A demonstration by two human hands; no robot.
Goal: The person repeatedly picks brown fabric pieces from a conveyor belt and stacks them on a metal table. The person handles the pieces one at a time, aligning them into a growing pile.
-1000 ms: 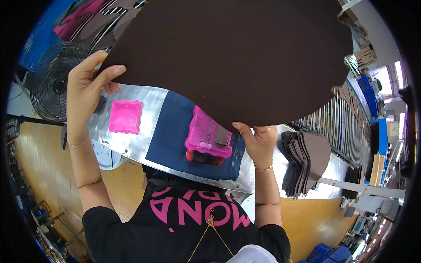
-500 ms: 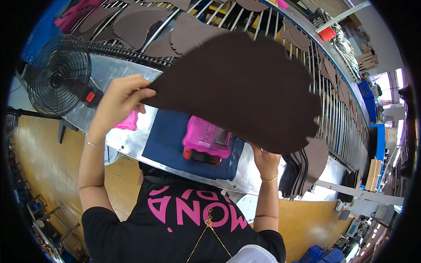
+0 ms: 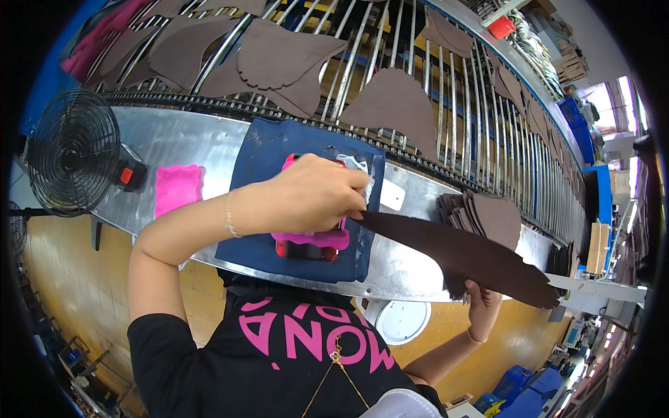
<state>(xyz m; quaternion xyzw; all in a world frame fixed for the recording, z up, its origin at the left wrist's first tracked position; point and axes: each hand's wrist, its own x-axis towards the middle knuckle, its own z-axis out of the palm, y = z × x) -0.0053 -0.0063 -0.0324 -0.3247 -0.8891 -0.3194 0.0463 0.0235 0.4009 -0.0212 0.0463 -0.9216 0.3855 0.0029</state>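
A dark brown flat cut piece with a notched edge is stretched between my two hands, tilted so that it shows narrow. My left hand pinches its left tip, closed. From below, my right hand grips the piece near its right end; part of the fingers is hidden behind it. Under my left forearm and wrist a pink tray-like thing and a red and black object lie on a dark blue sheet. Just behind the held piece rests a fanned stack of brown cut pieces.
Beyond the metal table runs a rack of metal rods with a chain edge, carrying several brown cut pieces. At the left stand a black fan and a pink scalloped piece. A white round stool is below the table edge.
The brown piece has moved down and right, from above the blue sheet to the stack, and turned nearly edge-on. My left hand has crossed rightward over the sheet; my right hand moved right and down.
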